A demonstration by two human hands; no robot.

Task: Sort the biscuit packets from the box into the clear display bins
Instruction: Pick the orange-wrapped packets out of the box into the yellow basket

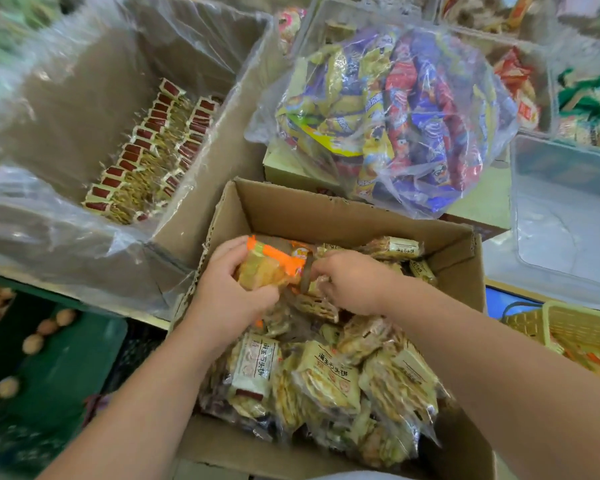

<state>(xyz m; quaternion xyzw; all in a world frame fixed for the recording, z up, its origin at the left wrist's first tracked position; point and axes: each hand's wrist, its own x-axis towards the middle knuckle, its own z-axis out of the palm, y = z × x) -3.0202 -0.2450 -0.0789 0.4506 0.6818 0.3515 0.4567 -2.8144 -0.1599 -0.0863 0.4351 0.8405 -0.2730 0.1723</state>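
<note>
Both hands in the cardboard box (pixel 343 213). Left hand (pixel 227 294) grips one orange-banded packet (pixel 271 266), fingers curled around its left edge. Right hand (pixel 352 280) pinches the same packet's right end, fingers closed. Below the hands – a loose pile of cream biscuit packets (pixel 326 375), too jumbled to count. Up-left of the left hand: one plastic-lined carton (pixel 84 109) with two rows of red-topped packets. Above the right hand: one clear bag of mixed snacks (pixel 395 116). Right of it – one clear bin (pixel 568 209), one yellow basket (pixel 582 330). Four or so nuts (pixel 33 342) lie left of the left arm. Shop shelves around, blurred.
</note>
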